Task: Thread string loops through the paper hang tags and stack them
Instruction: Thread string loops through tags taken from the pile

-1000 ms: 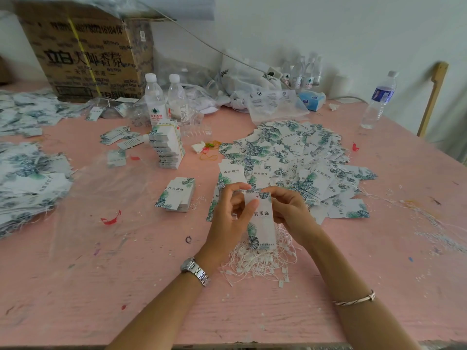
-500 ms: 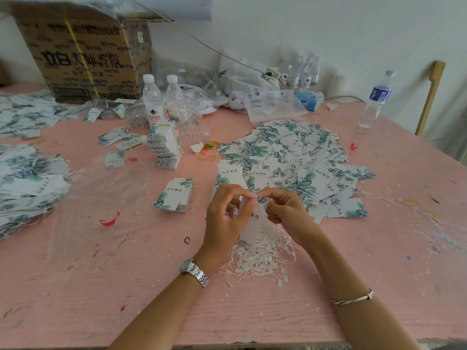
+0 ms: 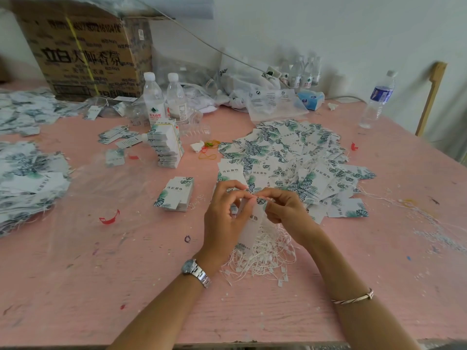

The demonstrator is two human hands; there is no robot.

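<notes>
Pink-painted wooden table (image 3: 75,286) carries the work, and both hands meet above a heap of white string loops (image 3: 262,256). The left hand (image 3: 222,218) pinches the top of a white paper hang tag printed with green leaves (image 3: 252,223), hanging between the palms; the right hand (image 3: 285,213) pinches that same top edge, any string there too fine to see. To thread well, I judge: steady the hole end, feed the loop through, draw it snug without tearing, then lay it on the pile of strung tags (image 3: 290,157) beyond
</notes>
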